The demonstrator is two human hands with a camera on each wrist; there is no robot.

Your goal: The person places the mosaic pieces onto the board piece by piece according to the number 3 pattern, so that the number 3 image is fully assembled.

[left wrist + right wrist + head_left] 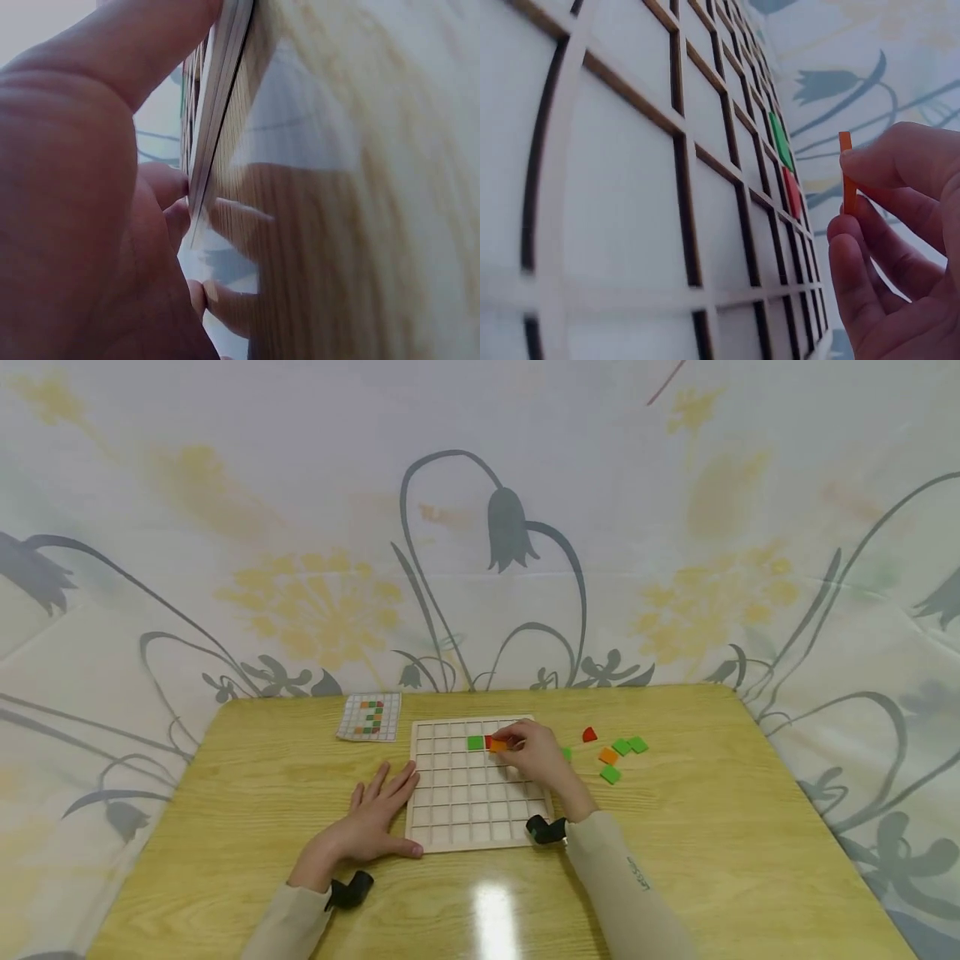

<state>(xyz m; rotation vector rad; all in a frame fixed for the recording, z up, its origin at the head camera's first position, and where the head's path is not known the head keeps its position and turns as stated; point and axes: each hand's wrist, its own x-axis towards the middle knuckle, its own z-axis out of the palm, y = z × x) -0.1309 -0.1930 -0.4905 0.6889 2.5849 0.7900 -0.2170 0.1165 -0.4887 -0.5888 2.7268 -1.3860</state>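
Note:
A wooden grid board (450,814) lies on the table in front of me. In its upper rows sit a green square tile (476,742) and, just right of it, a red piece (792,193). My right hand (538,758) pinches an orange square tile (498,746) between thumb and fingers. In the right wrist view this orange tile (848,172) is held apart from the grid surface. My left hand (371,821) rests at the board's left side, its fingers spread and fairly straight, thumb and fingertips touching the board edge.
Right of the board lie several loose tiles: a red rounded piece (589,735), an orange square (608,757) and green squares (611,774). Another green tile (567,753) is partly behind my right hand. A pattern card (358,718) with coloured squares lies at the back left, before a floral cloth (315,527).

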